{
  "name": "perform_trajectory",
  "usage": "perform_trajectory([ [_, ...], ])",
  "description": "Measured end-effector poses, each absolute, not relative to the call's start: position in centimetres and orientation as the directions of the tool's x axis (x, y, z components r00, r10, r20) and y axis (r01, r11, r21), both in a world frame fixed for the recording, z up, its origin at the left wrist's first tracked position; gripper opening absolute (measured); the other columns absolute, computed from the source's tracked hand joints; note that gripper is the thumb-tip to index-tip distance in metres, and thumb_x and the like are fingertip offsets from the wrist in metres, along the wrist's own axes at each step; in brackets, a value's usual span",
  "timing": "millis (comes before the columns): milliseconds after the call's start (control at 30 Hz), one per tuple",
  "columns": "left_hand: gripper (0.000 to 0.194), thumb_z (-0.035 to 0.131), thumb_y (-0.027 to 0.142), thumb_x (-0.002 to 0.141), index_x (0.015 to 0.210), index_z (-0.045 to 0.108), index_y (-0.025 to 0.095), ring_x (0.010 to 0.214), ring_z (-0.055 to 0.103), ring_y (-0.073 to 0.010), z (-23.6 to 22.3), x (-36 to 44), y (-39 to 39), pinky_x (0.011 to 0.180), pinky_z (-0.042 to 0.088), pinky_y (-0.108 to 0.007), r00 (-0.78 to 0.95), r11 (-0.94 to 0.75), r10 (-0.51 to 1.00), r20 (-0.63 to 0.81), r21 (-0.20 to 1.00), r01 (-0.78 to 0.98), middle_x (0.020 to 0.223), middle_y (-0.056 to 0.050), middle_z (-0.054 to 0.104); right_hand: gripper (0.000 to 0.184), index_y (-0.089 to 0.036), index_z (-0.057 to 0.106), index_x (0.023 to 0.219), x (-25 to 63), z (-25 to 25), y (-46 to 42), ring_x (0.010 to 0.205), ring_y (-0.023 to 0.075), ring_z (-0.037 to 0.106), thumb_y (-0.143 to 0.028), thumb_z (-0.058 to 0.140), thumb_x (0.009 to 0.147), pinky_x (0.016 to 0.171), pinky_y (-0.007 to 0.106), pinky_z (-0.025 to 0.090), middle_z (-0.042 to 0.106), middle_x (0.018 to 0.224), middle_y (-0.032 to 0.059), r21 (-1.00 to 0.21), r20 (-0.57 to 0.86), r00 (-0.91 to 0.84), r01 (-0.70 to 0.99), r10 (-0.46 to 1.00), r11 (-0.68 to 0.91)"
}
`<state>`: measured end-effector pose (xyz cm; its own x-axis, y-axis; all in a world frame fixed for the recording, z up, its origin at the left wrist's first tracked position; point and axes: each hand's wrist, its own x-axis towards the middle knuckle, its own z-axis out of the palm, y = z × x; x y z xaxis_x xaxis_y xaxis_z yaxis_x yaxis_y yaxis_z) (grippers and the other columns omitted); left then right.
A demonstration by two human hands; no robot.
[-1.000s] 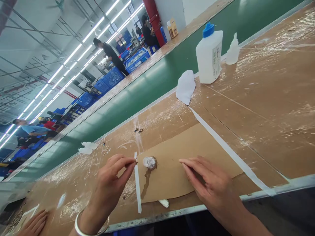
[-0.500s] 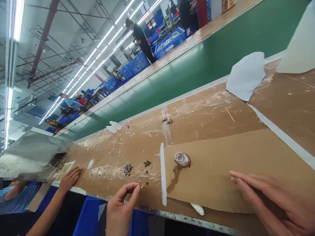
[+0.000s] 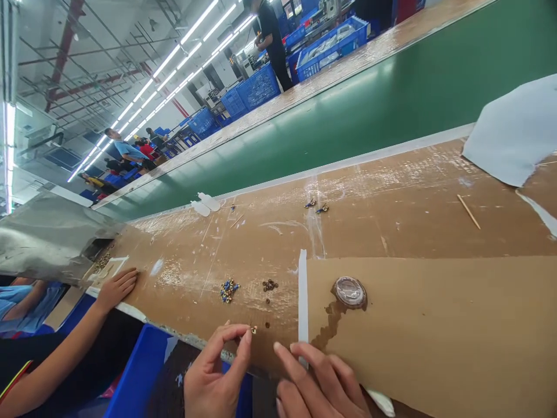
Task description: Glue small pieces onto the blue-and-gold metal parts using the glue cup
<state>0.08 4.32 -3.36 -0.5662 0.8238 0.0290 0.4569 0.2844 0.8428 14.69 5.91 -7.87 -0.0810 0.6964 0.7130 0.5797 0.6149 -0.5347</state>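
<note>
My left hand has thumb and forefinger closed on a small gold-coloured metal piece, which pokes out past the fingertips. Just right of it, my right hand reaches over the table's front edge, fingers apart and nothing seen in them. Its forefinger points at a single small brown ring-like piece. Beyond my hands lie a pile of blue and gold small pieces and a cluster of dark brown pieces. A shallow round dish with wet brown residue sits on the cardboard sheet.
A co-worker's hand rests on the table at left. White tape borders the cardboard. Farther back are white bottles, two small blue-gold pieces, a wooden stick and white sheet. A green conveyor belt runs behind.
My right hand has moved left from over the cardboard to beside my left hand. The left hand keeps its pinch on the gold piece. The camera view has shifted.
</note>
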Motion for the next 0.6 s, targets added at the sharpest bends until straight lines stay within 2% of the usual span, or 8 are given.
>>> perform_trajectory([
  [133, 0.016, 0.073, 0.031, 0.066, 0.076, 0.070, 0.019, 0.084, 0.060, -0.0067, -4.0, -1.1, 4.2, 0.089, 0.043, -0.008, -0.511, 0.241, 0.855, 0.095, 0.798, 0.552, 0.083, 0.000, 0.067, 0.018, -0.016, 0.050, 0.067, 12.7, -8.9, 6.2, 0.094, 0.0171, 0.057, -0.006, 0.041, 0.079, 0.082, 0.034, 0.033, 0.064, 0.107, -0.0009, -0.504, 0.699, -0.135, 0.604, 0.702, 0.617],
  [233, 0.012, 0.071, 0.030, 0.068, 0.074, 0.070, 0.020, 0.081, 0.062, -0.0061, -4.2, -1.1, 4.3, 0.090, 0.043, -0.008, -0.442, 0.217, 0.890, 0.112, 0.749, 0.626, 0.079, 0.001, 0.067, 0.017, -0.016, 0.051, 0.068, 12.2, -9.4, 6.2, 0.094, 0.0163, 0.057, -0.009, 0.041, 0.081, 0.082, 0.033, 0.032, 0.063, 0.109, -0.0011, -0.498, 0.685, -0.159, 0.610, 0.711, 0.617],
  [433, 0.009, 0.069, 0.029, 0.070, 0.074, 0.070, 0.021, 0.079, 0.063, -0.0060, -4.1, -0.9, 4.6, 0.092, 0.044, -0.009, -0.415, 0.201, 0.897, 0.151, 0.696, 0.689, 0.078, 0.002, 0.068, 0.019, -0.018, 0.052, 0.071, 12.1, -9.6, 6.3, 0.092, 0.0134, 0.058, -0.013, 0.039, 0.084, 0.083, 0.030, 0.034, 0.062, 0.112, -0.0032, -0.494, 0.681, -0.158, 0.621, 0.715, 0.608],
  [600, 0.010, 0.069, 0.031, 0.070, 0.073, 0.071, 0.022, 0.076, 0.064, -0.0083, -4.0, -1.3, 4.8, 0.088, 0.047, -0.012, -0.394, 0.224, 0.912, 0.114, 0.665, 0.712, 0.076, 0.001, 0.069, 0.017, -0.019, 0.054, 0.074, 12.9, -8.7, 6.3, 0.095, 0.0132, 0.060, -0.014, 0.041, 0.083, 0.081, 0.028, 0.037, 0.062, 0.113, -0.0047, -0.470, 0.646, -0.238, 0.625, 0.726, 0.623],
])
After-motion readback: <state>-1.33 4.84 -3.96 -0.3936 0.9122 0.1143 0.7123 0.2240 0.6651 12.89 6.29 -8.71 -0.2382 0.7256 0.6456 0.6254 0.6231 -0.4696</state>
